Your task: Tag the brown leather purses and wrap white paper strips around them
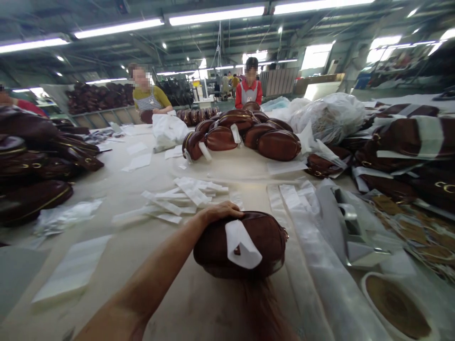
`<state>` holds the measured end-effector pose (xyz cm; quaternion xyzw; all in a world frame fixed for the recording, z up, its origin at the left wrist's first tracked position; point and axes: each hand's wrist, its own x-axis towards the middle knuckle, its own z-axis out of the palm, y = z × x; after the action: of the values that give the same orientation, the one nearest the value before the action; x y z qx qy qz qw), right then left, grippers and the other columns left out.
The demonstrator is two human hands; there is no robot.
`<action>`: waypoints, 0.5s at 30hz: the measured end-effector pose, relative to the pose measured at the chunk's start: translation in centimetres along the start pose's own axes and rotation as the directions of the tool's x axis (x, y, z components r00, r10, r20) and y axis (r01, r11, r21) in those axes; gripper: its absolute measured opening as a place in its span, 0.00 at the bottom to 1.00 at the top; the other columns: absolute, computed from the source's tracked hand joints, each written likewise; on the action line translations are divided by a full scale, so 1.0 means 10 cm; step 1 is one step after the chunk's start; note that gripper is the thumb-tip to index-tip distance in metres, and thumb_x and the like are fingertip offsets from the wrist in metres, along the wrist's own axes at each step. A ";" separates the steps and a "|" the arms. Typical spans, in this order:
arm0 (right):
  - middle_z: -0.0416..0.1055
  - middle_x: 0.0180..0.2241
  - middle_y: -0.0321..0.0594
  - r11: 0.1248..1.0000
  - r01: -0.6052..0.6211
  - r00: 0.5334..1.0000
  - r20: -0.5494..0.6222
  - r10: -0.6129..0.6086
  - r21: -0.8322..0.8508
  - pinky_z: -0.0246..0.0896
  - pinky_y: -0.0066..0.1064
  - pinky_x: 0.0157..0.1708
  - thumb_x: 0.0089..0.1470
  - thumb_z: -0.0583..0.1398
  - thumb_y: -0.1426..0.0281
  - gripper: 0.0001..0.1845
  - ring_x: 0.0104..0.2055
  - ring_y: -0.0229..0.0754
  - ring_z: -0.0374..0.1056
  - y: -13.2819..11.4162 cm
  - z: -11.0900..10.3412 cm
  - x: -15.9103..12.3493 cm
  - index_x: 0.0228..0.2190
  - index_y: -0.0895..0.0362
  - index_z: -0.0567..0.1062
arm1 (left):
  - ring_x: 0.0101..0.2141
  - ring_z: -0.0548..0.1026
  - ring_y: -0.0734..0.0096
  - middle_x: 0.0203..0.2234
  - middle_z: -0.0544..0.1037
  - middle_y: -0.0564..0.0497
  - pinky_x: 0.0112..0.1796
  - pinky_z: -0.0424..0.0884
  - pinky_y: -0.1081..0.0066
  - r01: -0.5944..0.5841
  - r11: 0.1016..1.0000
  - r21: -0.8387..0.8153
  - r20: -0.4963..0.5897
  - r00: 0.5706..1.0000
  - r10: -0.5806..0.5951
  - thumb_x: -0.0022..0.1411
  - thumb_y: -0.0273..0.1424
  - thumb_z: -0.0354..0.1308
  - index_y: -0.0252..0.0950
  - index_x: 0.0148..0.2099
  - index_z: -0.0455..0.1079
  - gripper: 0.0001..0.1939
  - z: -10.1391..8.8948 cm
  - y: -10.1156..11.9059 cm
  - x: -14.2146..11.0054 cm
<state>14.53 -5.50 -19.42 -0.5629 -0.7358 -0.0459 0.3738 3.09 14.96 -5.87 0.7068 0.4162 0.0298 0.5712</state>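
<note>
A dark brown leather bag (263, 232) is held just in front of me over the table. A strip of white paper (242, 246) is looped on its near face, and a gold-coloured ring shows at its right end. My left hand (222, 210) is closed on the bag's far upper edge, its fingertips partly hidden behind the bag. Beneath the bag, my right hand (261, 298) is a reddish-brown smear; its fingers cannot be made out. Beyond the bag, white paper strips (177, 199) lie loosely heaped.
Brown bags (234, 130) are piled at the table's far middle, with more stacks at left and right. To the right are a tape dispenser (355, 227), a tape roll (398, 308), clear plastic sleeves (320, 270) and brown tags (408, 227). Two people stand across the table.
</note>
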 end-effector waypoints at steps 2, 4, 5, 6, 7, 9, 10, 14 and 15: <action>0.75 0.42 0.42 0.996 0.051 0.999 0.018 -0.050 -0.072 0.68 0.39 0.36 0.57 0.49 0.73 0.27 0.42 0.50 0.71 0.03 -0.02 -0.08 0.57 0.51 0.62 | 0.24 0.65 0.73 0.20 0.68 0.55 0.27 0.59 0.72 0.020 1.000 0.020 0.021 1.000 -0.020 0.41 0.49 0.62 0.33 0.27 0.70 0.22 0.03 -0.08 0.11; 0.75 0.44 0.40 0.991 0.110 0.991 0.083 -0.103 -0.083 0.68 0.38 0.40 0.54 0.53 0.75 0.28 0.43 0.50 0.71 0.05 -0.05 -0.12 0.56 0.49 0.64 | 0.25 0.65 0.72 0.20 0.68 0.55 0.28 0.60 0.72 0.041 0.998 0.043 0.028 0.999 -0.042 0.41 0.48 0.62 0.33 0.28 0.70 0.22 0.03 -0.15 0.18; 0.75 0.43 0.39 0.989 0.136 0.986 0.108 -0.128 -0.063 0.68 0.37 0.41 0.52 0.53 0.77 0.29 0.43 0.50 0.71 0.06 -0.06 -0.13 0.56 0.49 0.64 | 0.25 0.65 0.72 0.20 0.68 0.55 0.29 0.60 0.72 0.051 0.997 0.055 0.031 0.998 -0.053 0.41 0.48 0.62 0.33 0.28 0.71 0.21 0.03 -0.18 0.20; 0.75 0.43 0.39 0.987 0.155 0.980 0.131 -0.149 -0.040 0.68 0.36 0.41 0.50 0.54 0.78 0.30 0.43 0.49 0.72 0.05 -0.07 -0.14 0.55 0.50 0.65 | 0.26 0.65 0.72 0.20 0.69 0.55 0.29 0.60 0.72 0.060 0.996 0.066 0.035 0.997 -0.062 0.41 0.47 0.62 0.33 0.28 0.71 0.21 0.02 -0.19 0.21; 0.76 0.43 0.39 0.985 0.171 0.977 0.133 -0.167 -0.020 0.69 0.35 0.41 0.49 0.53 0.79 0.30 0.42 0.48 0.72 0.05 -0.08 -0.16 0.55 0.52 0.66 | 0.26 0.65 0.71 0.20 0.69 0.55 0.30 0.60 0.71 0.067 0.995 0.077 0.040 0.997 -0.070 0.41 0.47 0.62 0.32 0.28 0.71 0.21 0.02 -0.20 0.22; 0.76 0.41 0.42 0.980 0.198 0.976 0.089 -0.196 -0.006 0.69 0.32 0.39 0.49 0.52 0.79 0.26 0.41 0.47 0.73 0.02 -0.09 -0.21 0.50 0.55 0.70 | 0.27 0.65 0.70 0.21 0.70 0.54 0.30 0.60 0.71 0.071 0.992 0.101 0.046 0.996 -0.076 0.41 0.46 0.62 0.32 0.29 0.72 0.21 0.01 -0.21 0.23; 0.77 0.41 0.43 0.977 0.213 0.976 0.052 -0.212 -0.009 0.70 0.31 0.38 0.50 0.52 0.79 0.23 0.40 0.46 0.73 0.00 -0.11 -0.25 0.47 0.56 0.72 | 0.27 0.66 0.70 0.21 0.70 0.54 0.31 0.60 0.71 0.068 0.991 0.112 0.047 0.996 -0.074 0.41 0.46 0.62 0.33 0.29 0.72 0.20 0.02 -0.20 0.23; 0.78 0.35 0.41 0.960 0.279 0.960 -0.011 -0.279 -0.020 0.69 0.30 0.39 0.52 0.53 0.79 0.14 0.40 0.44 0.74 -0.03 -0.25 -0.44 0.35 0.54 0.75 | 0.27 0.65 0.71 0.22 0.69 0.55 0.30 0.58 0.72 0.047 0.989 0.137 0.042 0.998 -0.054 0.42 0.47 0.61 0.34 0.28 0.71 0.20 0.04 -0.20 0.22; 0.78 0.34 0.41 0.959 0.283 0.959 -0.015 -0.283 -0.027 0.70 0.31 0.40 0.52 0.54 0.79 0.12 0.40 0.44 0.74 -0.03 -0.29 -0.47 0.34 0.55 0.75 | 0.27 0.64 0.71 0.22 0.69 0.55 0.30 0.58 0.72 0.042 0.990 0.137 0.041 0.998 -0.048 0.42 0.47 0.61 0.34 0.28 0.71 0.20 0.05 -0.20 0.22</action>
<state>16.14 -10.72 -20.10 -0.4559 -0.8046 -0.1132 0.3632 3.65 15.97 -8.65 0.7350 0.4202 -0.0272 0.5314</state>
